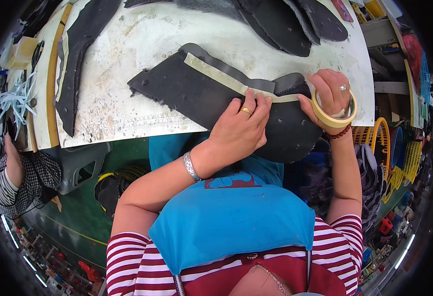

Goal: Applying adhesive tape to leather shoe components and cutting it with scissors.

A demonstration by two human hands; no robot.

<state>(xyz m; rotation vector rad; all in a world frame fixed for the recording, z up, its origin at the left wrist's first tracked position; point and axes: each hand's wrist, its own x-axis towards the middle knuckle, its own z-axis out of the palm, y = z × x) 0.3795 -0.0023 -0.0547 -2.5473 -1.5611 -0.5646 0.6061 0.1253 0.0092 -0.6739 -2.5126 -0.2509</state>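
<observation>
A dark, fleece-edged material piece [197, 93] lies slantwise on the table and hangs over its front edge. Along its upper edge runs a pale strip of masking tape [216, 74], beside a smooth grey band [261, 85] and a zigzag-edged part [289, 88]. My left hand [241, 121], fingers bunched, presses its fingertips on the tape strip near the middle. At the right end of the strip, my right hand [329, 93] is closed on a masking tape roll [348, 120]. The roll sits round its fingers, and the tape runs from there to the piece.
More dark pieces [280, 24] lie at the table's far side, and a long taped one [81, 54] at the left. A ruler scale [157, 122] marks the white tabletop [127, 54]. Yellow baskets [377, 140] stand right. Another person's arm [13, 165] shows far left.
</observation>
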